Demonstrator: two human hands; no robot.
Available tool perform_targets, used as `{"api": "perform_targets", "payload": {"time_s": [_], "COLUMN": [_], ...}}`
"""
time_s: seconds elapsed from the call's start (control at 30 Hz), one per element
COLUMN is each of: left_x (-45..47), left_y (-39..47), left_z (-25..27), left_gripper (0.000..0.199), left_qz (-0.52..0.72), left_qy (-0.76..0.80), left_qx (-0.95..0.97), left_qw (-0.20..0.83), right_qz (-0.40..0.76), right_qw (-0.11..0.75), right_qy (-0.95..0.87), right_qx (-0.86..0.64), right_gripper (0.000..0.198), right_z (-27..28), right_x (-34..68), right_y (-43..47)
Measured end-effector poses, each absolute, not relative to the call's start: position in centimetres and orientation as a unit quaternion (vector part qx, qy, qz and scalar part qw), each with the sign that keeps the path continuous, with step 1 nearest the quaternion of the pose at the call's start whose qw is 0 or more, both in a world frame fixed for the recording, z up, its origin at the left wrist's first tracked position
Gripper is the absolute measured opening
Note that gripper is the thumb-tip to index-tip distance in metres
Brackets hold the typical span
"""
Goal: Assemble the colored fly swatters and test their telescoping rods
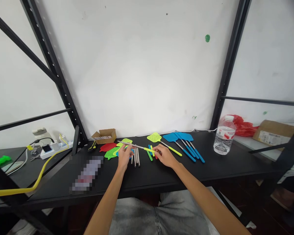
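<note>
Both of my hands hold a steel rod point(137, 146) with a yellow-green grip point(149, 150), level above the black table. My left hand point(124, 156) is closed round the rod. My right hand point(165, 156) pinches the end of the grip. Under my left hand and beside it lie loose fly swatter heads, among them a red one point(107, 147) and a green one point(110, 152). Several bare metal rods point(136, 158) lie between my hands, near loose coloured grips point(150, 156). Beyond my right hand lies a whole yellow-green fly swatter point(155, 137).
Several blue fly swatters point(186, 143) lie to the right, before a water bottle point(224, 137). At the back left stands a small open cardboard box point(104, 136). A yellow cable point(40, 176) and power strip point(54, 150) are at far left. Black shelf posts point(227, 65) flank the table.
</note>
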State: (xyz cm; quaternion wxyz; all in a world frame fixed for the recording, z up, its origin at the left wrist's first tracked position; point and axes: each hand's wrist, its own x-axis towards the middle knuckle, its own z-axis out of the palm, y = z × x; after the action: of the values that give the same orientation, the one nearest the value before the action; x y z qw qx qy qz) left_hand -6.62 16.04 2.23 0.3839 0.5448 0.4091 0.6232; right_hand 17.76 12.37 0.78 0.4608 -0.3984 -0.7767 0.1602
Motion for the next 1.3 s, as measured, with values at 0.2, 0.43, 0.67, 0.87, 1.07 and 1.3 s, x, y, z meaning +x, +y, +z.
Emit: {"api": "perform_targets", "payload": {"time_s": [0.2, 0.43, 0.67, 0.87, 1.07, 1.3], "left_x": [-5.8, -6.0, -7.5, -9.0, -9.3, -10.0], "left_y": [15.5, 15.7, 16.4, 19.3, 21.4, 20.7], "left_z": [2.1, 1.7, 1.8, 2.5, 2.1, 1.6], "left_gripper": [0.043, 0.039, 0.033, 0.049, 0.048, 0.044], "left_qz": [0.533, 0.499, 0.472, 0.305, 0.188, 0.208], "left_qy": [0.380, 0.392, 0.542, 0.635, 0.680, 0.672], "left_qx": [0.636, 0.708, 0.692, 0.704, 0.707, 0.705], "left_qw": [0.409, 0.309, 0.065, -0.089, -0.047, -0.096], "right_qz": [0.175, 0.156, 0.076, 0.046, 0.031, 0.030], "right_qw": [0.468, 0.467, 0.469, 0.488, 0.450, 0.416], "right_qy": [-0.785, -0.786, -0.752, -0.700, -0.650, -0.644], "right_qx": [-0.367, -0.374, -0.456, -0.519, -0.612, -0.641], "right_gripper": [0.017, 0.015, 0.021, 0.034, 0.033, 0.038], "right_z": [0.7, 0.6, 0.2, -0.1, 0.0, 0.3], "right_x": [17.7, 17.8, 18.4, 18.6, 18.9, 18.9], "right_y": [12.4, 12.5, 13.4, 13.9, 14.0, 13.7]}}
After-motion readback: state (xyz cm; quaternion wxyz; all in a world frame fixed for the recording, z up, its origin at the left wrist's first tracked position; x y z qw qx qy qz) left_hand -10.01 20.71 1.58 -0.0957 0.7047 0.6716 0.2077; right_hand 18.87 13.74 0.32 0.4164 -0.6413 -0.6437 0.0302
